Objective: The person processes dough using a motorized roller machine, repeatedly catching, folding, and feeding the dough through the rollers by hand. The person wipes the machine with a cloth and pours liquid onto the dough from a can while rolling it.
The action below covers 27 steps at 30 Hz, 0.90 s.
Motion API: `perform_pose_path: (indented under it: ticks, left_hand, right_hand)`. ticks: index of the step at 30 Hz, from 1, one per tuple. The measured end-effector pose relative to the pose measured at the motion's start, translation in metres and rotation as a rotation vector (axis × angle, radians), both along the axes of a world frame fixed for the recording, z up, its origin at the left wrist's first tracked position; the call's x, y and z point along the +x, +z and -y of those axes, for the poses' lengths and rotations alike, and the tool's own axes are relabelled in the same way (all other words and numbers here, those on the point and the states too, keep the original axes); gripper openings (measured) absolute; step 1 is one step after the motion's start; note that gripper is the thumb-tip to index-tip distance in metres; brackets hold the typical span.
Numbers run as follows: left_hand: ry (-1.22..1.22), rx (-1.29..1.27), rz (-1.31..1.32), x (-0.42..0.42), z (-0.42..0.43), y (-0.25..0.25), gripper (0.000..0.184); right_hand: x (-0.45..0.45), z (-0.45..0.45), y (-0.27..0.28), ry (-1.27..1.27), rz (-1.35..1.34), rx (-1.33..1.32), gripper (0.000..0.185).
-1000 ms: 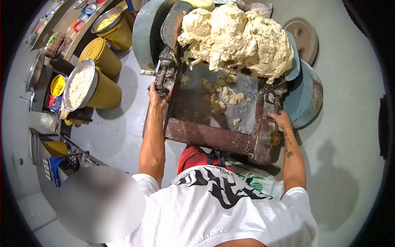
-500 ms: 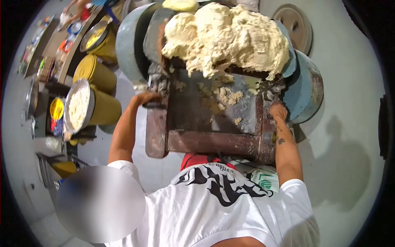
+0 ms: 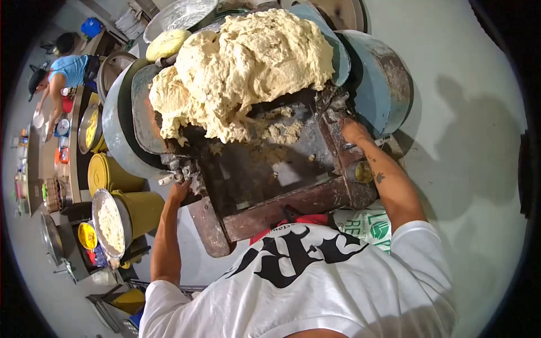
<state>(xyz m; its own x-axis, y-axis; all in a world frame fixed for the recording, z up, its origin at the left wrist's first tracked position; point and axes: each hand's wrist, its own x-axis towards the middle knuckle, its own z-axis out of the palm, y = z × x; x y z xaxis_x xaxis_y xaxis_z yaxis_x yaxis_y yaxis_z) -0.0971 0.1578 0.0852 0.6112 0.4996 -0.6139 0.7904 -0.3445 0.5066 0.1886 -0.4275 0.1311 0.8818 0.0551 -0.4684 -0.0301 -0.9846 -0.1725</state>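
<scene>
A large lumpy mass of pale dough (image 3: 253, 62) rests over the rollers at the far end of a worn dough roller machine (image 3: 287, 208). Loose dough scraps (image 3: 284, 132) lie on its dark metal bed. At the machine's left side, my left hand (image 3: 180, 192) is closed around a dark handle below the metal fittings. My right hand (image 3: 354, 133) is closed at the matching fittings on the right side; the part under its fingers is mostly hidden. Neither hand touches the dough.
Blue round guards (image 3: 380, 81) flank the machine. To the left stand yellow buckets (image 3: 141, 211) and a metal basin (image 3: 100, 225) holding a pale mixture. Beyond, a person in a blue top (image 3: 70, 70) leans over a long table (image 3: 75, 141). A printed bag (image 3: 375, 228) is beneath the machine's front right.
My view has turned and shifted, so the machine appears tilted and farther left, and more of the person at the table shows. Both hands stay at the machine's sides.
</scene>
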Motion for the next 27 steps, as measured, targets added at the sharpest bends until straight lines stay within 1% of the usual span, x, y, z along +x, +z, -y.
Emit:
perform_pose_path:
  ticks: [1,2,3,4,5,7,8,10,11,12,13,14,16,17,19,20,21,22,23,24,27]
  left_hand:
    - [-0.056,0.104,-0.047,-0.005,0.003,0.004,0.038]
    - [-0.069,0.112,-0.036,-0.009,0.004,0.005,0.039]
    - [-0.083,0.121,-0.017,-0.01,0.004,0.002,0.04]
    - [-0.098,0.131,0.002,-0.01,0.002,0.002,0.041]
    - [-0.029,0.103,0.094,-0.01,0.001,0.007,0.042]
    - [0.121,0.043,0.261,-0.028,0.009,0.014,0.043]
    - [0.256,0.165,0.533,-0.043,0.021,0.015,0.047]
    - [0.53,0.079,0.61,-0.076,0.018,-0.013,0.072]
    - [0.744,-0.282,0.569,-0.075,0.053,0.017,0.079]
    - [1.007,-0.59,0.49,-0.072,0.091,0.05,0.086]
    - [1.159,-0.926,0.514,-0.079,0.098,0.045,0.089]
    - [1.109,-1.007,0.615,-0.082,0.096,0.037,0.09]
    - [1.002,-1.179,0.821,-0.079,0.078,0.006,0.092]
    - [1.124,-1.128,0.782,-0.075,0.062,-0.011,0.086]
    - [1.147,-1.125,0.764,-0.07,0.056,-0.014,0.068]
    - [1.169,-1.101,0.742,-0.07,0.056,-0.017,0.063]
    - [1.19,-1.074,0.728,-0.07,0.053,-0.021,0.057]
    - [1.159,-1.041,0.737,-0.071,0.056,-0.019,0.055]
    - [1.041,-1.149,0.771,-0.073,0.058,-0.017,0.056]
    - [1.067,-1.113,0.766,-0.07,0.059,-0.017,0.057]
    - [1.133,-1.066,0.746,-0.068,0.064,-0.018,0.059]
  right_hand:
    - [0.004,0.008,-0.022,0.01,0.012,0.013,0.059]
    - [0.006,0.013,-0.034,0.022,0.031,0.026,0.061]
    - [0.003,0.013,-0.024,-0.007,0.04,0.042,0.059]
    - [-0.007,0.006,0.002,-0.037,0.049,0.06,0.058]
    - [-0.014,0.0,0.017,-0.063,0.058,0.08,0.057]
    - [-0.032,-0.007,0.014,-0.205,0.387,0.258,0.062]
    - [-0.047,-0.007,0.011,-0.29,0.545,0.342,0.067]
    - [-0.085,-0.024,0.027,-0.484,0.671,0.558,0.078]
    - [-0.104,-0.033,0.033,-0.591,0.742,0.654,0.084]
    - [-0.12,-0.036,0.025,-0.639,0.723,0.615,0.092]
    - [-0.13,-0.041,0.011,-0.687,0.705,0.583,0.1]
    - [-0.138,-0.046,0.004,-0.724,0.639,0.588,0.102]
    - [-0.142,-0.053,-0.007,-0.791,0.515,0.607,0.108]
    - [-0.138,-0.055,-0.015,-0.794,0.575,0.672,0.109]
    - [-0.134,-0.058,-0.03,-0.803,0.695,0.801,0.111]
    - [-0.134,-0.064,-0.033,-0.82,0.707,0.86,0.113]
    - [-0.138,-0.062,-0.027,-0.795,0.65,0.878,0.111]
    - [-0.15,-0.064,-0.017,-0.773,0.587,0.896,0.109]
    - [-0.163,-0.066,-0.008,-0.751,0.521,0.913,0.107]
    - [-0.181,-0.054,-0.01,-0.508,0.665,0.748,0.096]
    - [-0.22,0.003,0.024,-0.35,0.813,0.146,0.081]
